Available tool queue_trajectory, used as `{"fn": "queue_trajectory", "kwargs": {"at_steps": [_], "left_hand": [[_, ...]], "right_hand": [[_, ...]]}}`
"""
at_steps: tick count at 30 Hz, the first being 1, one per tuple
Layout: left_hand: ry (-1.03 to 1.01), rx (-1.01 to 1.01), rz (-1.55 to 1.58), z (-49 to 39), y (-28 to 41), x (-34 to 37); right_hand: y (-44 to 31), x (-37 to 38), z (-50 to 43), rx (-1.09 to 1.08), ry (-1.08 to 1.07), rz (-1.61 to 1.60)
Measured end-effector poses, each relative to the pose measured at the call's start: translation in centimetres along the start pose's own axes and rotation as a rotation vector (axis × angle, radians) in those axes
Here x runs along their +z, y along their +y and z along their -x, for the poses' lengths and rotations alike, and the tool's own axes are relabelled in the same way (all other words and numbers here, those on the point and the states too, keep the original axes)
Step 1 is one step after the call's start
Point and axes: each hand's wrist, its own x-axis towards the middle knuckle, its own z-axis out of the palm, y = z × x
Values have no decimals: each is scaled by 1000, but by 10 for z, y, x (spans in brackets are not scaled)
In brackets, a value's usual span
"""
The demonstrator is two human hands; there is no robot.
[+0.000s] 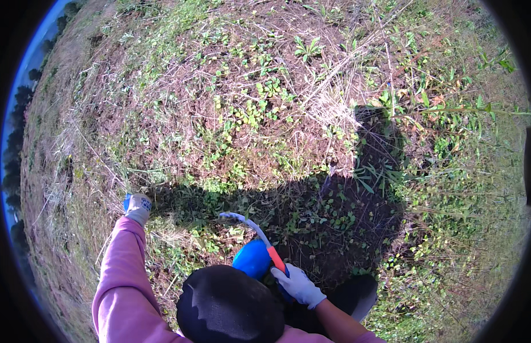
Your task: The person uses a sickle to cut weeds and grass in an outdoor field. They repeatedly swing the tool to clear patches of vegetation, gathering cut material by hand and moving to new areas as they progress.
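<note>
My left hand (139,209), in a pale work glove with blue on its fingers, reaches out at the left. Its fingers curl around thin grass stems (124,182) that rise past the fist; the grip itself is partly hidden. My right hand (299,286), in a white glove, holds a sickle (275,259) by its red and blue handle. The curved grey blade (251,224) points up and left over shaded low plants, apart from the left hand. Just left of the handle is a smooth blue rounded thing (252,259), perhaps a boot toe.
A black cloth-covered rounded shape (231,304) fills the bottom middle. Leafy weeds (265,96) and dry stalks (334,105) cover the sloping ground. My dark shadow (355,214) falls across the middle. Trees (16,145) line the far left edge.
</note>
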Motion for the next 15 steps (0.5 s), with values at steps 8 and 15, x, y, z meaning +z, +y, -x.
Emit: {"fn": "queue_trajectory", "kwargs": {"at_steps": [8, 15], "left_hand": [[354, -38, 295, 19, 24, -118], [423, 474, 391, 41, 78, -321]], "right_hand": [[-76, -29, -40, -284, 264, -503], [-29, -54, 13, -260, 515, -1043]]}}
